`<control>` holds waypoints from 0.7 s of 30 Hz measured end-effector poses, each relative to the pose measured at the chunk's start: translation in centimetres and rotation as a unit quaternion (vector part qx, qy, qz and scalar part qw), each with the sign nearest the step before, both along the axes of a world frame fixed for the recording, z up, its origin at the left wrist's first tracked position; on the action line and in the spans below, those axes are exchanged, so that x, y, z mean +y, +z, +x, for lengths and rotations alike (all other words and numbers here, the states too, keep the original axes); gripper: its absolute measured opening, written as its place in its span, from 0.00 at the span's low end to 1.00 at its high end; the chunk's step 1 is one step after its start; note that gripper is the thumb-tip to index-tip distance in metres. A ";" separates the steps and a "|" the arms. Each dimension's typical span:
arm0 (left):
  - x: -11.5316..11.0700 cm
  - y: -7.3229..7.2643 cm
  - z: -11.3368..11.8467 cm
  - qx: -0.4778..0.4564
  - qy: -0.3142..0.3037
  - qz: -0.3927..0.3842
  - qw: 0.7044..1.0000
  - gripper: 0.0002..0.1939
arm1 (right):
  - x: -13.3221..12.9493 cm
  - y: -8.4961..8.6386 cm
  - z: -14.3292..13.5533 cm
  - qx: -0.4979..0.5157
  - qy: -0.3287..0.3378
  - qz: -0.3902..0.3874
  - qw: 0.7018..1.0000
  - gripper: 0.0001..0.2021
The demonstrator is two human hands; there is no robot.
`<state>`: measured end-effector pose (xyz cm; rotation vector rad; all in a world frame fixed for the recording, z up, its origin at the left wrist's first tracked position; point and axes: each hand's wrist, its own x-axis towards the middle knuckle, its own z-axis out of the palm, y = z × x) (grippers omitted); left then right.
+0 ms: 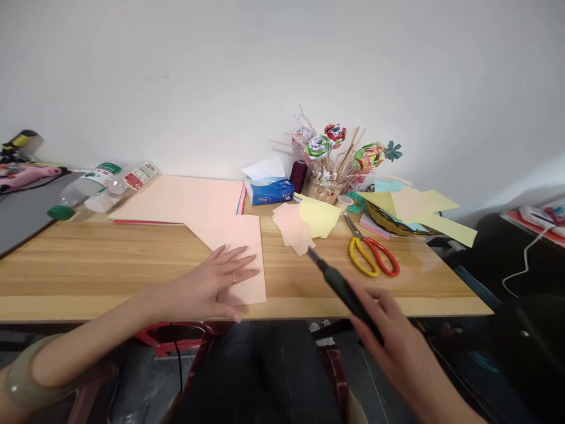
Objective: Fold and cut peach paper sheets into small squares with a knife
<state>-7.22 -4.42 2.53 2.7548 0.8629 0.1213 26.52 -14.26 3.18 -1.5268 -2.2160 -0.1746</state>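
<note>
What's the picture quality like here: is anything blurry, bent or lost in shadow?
In the head view, light falls softly on the pale wall; below the table, the dimness hides some detail; the right hand and the dark tool it holds look slightly blurred; the left hand casts a faint shadow on the pink paper; the lens seems to stretch the edges.

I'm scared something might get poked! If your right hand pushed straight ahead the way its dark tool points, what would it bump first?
Probably the small pink papers: the dark tool in the right hand points at them, though it might pass above.
</note>
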 end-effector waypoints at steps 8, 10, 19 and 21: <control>-1.3 -0.4 -1.2 0.059 -0.038 0.040 0.997 0.30 | -5.8 -2.5 -3.7 -0.063 0.101 -0.102 0.988 0.24; -1.5 -0.5 -1.1 0.049 -0.052 0.074 0.995 0.27 | -6.4 -3.3 -3.6 -0.108 0.109 -0.091 0.984 0.25; -1.8 -0.5 0.0 0.065 -0.068 0.179 0.979 0.24 | -7.2 -4.1 -4.0 -0.165 0.096 -0.036 0.981 0.25; -1.9 -0.6 0.2 0.064 -0.066 0.190 0.978 0.25 | -7.1 -4.1 -4.2 -0.164 0.086 -0.034 0.982 0.25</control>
